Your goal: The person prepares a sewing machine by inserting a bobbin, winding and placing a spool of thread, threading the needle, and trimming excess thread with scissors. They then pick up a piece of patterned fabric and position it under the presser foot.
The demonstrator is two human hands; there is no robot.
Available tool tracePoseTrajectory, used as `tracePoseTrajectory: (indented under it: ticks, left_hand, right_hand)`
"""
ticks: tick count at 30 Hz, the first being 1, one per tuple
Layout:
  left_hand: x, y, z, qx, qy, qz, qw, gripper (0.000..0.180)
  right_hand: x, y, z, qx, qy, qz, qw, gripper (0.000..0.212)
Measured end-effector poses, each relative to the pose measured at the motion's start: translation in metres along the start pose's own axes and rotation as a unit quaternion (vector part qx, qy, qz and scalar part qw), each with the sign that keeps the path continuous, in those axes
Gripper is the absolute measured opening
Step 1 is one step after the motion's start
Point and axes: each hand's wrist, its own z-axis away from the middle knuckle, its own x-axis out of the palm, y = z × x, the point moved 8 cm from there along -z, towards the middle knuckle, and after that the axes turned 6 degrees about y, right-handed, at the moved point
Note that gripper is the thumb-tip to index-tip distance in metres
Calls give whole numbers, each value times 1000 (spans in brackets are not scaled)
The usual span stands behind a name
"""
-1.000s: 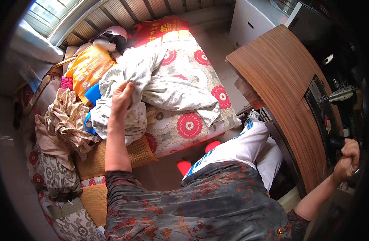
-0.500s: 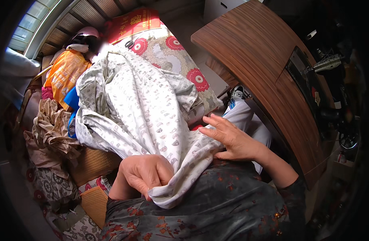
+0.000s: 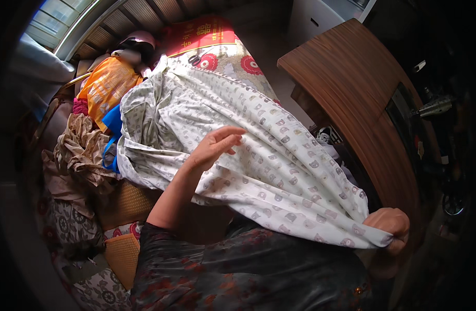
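Note:
A large white cloth (image 3: pixel 279 181) printed with small grey animal heads spreads from the cushioned seat across my lap. At the lower right, my right hand (image 3: pixel 388 226) is closed around a gathered corner of it, pulling the near edge taut in long folds. My left hand (image 3: pixel 215 148) hovers above the cloth's middle, its fingers loosely bent and apart with nothing in them. The cloth's far part lies crumpled over the seat, and what is under it is hidden.
A brown wooden table (image 3: pixel 347 83) with a sewing machine (image 3: pixel 430 109) stands on the right. Along the left lie an orange bag (image 3: pixel 106 90), crumpled beige fabric (image 3: pixel 82 150) and a blue strap (image 3: pixel 112 124). Scissors (image 3: pixel 195 60) rest on the flowered cover near a red cloth (image 3: pixel 201 36).
My right hand has moved right and now holds the cloth's corner, spreading the cloth over my lap. My left hand has let go of the near edge and risen forward.

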Motion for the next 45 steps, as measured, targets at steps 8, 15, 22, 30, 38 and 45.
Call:
tracePoseTrajectory:
  ticks: [8, 15, 22, 30, 38, 45]
  left_hand:
    - [-168, -22, -109, -89, 435, -140, 885, 117]
    - [-205, -63, -145, -164, 436, -372, 803, 48]
    - [-196, 68, -59, 85, 380, 164, 906, 23]
    - [20, 159, 121, 275, 29, 223, 935, 50]
    - [118, 153, 115, 275, -193, 155, 929, 47]
    - [89, 194, 104, 359, -92, 90, 924, 45]
  right_hand:
    - [45, -71, 14, -4, -311, -61, 949, 36]
    - [19, -49, 77, 93, -330, 34, 939, 16]
    - [-52, 49, 64, 406, 19, 319, 856, 17]
    - [-26, 85, -24, 177, 8, 77, 981, 53]
    - [42, 142, -89, 230, 85, -359, 901, 31]
    - [-23, 35, -113, 66, 104, -11, 992, 38]
